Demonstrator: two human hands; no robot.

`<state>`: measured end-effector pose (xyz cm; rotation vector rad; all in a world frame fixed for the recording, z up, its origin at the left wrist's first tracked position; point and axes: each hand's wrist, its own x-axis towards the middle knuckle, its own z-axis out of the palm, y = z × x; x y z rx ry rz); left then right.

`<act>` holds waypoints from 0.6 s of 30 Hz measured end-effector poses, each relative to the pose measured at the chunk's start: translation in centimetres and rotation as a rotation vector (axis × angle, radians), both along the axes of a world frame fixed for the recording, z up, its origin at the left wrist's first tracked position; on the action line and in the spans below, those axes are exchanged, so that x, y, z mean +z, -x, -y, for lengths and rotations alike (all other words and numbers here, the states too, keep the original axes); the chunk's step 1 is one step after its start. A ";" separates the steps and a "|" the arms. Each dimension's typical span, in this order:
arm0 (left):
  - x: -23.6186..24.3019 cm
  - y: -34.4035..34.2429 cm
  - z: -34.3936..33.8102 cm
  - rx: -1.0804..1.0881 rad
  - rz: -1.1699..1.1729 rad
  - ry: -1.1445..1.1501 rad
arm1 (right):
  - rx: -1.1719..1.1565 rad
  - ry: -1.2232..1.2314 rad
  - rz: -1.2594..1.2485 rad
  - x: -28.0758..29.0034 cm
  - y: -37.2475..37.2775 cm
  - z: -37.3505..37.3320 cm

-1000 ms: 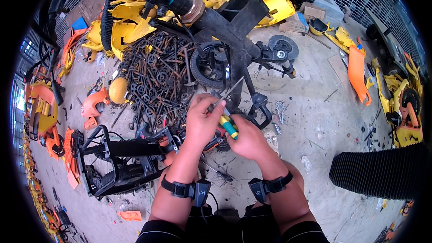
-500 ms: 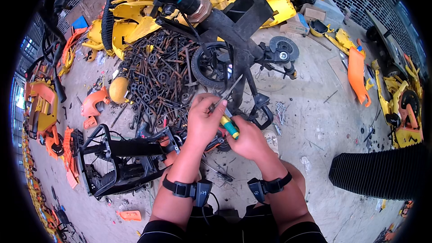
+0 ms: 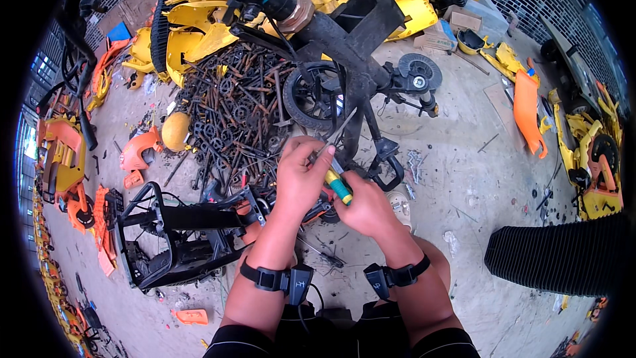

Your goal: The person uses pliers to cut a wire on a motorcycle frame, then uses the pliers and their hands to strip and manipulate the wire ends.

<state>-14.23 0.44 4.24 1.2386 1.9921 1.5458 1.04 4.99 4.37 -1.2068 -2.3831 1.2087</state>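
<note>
Close together in the middle, my two hands are both closed. Between the thumb and fingers of my left hand is a slim, pointed metal piece, its tip slanting up and right. My right hand curls around a tool with a green and yellow handle, whose front end is hidden between the hands; I cannot make out its kind. Just beyond them stands a black scooter frame with a hub wheel and a grey disc-shaped part.
Left of the frame lies a heap of rusty metal parts. Yellow plastic covers pile up behind. A black tubular frame lies at my left, a ribbed black part at my right. Orange panels are scattered on the concrete floor.
Almost nothing differs. The view has shifted very slightly; both hands keep the same grip and place.
</note>
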 end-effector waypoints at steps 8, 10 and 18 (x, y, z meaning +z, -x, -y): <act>-0.1 -0.2 -0.2 0.006 0.032 0.038 | -0.015 -0.034 -0.010 -0.6 -0.3 -0.1; -0.1 -0.3 -0.3 0.005 0.006 0.040 | -0.011 -0.026 0.002 -0.4 -0.5 -0.2; -0.5 -0.5 -0.5 0.024 -0.021 0.025 | 0.000 -0.010 0.023 -0.6 -0.8 -0.7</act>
